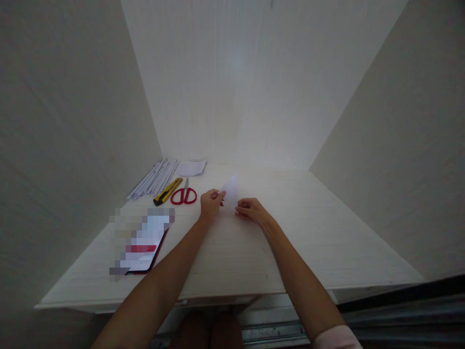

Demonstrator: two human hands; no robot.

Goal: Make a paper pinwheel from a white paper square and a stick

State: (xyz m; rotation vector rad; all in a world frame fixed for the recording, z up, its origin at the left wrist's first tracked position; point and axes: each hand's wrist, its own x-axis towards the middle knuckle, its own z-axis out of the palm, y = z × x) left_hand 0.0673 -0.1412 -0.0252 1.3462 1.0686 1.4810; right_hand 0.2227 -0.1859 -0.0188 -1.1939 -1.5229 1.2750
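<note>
From my head view, I have a small white paper (231,191) between my hands, over the middle of the pale tabletop (301,232). My left hand (210,202) pinches its left edge between thumb and fingers; my right hand (254,210) grips the lower right corner — two light holds, probably so the thin sheet stays taut without creasing. It tapers to a point at the top. The red-handled scissors (183,196) and yellow cutter (167,192) lie to my left, likely within reach but out of my way. Behind them are slim paper strips (154,179) and a flat paper stack (191,168) — crisp-edged, matte.
</note>
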